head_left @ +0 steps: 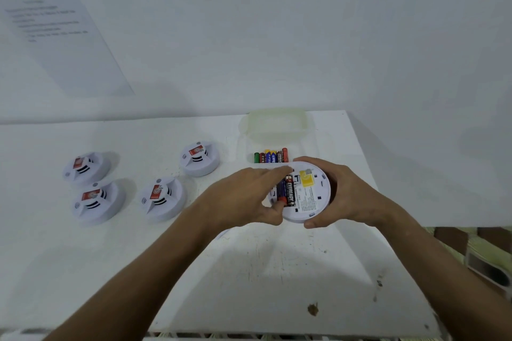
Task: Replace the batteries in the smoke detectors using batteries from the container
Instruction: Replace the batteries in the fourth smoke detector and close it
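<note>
I hold one white smoke detector (313,196) upside down above the table, its back and open battery bay facing me. My right hand (349,194) grips its right rim. My left hand (243,196) pinches a blue and red battery (281,193) lengthwise in the bay, index finger at its far end and thumb at its near end. A black battery (290,194) lies beside it in the bay. Just behind the detector, a clear container (277,124) holds a row of several coloured batteries (271,156).
Several more white smoke detectors stand face up on the white table (249,271): two at the left (87,167) (97,202), one in the middle (163,198), one further back (200,158). The table's right edge (388,230) is close to my right arm. A printed sheet (69,36) hangs on the wall.
</note>
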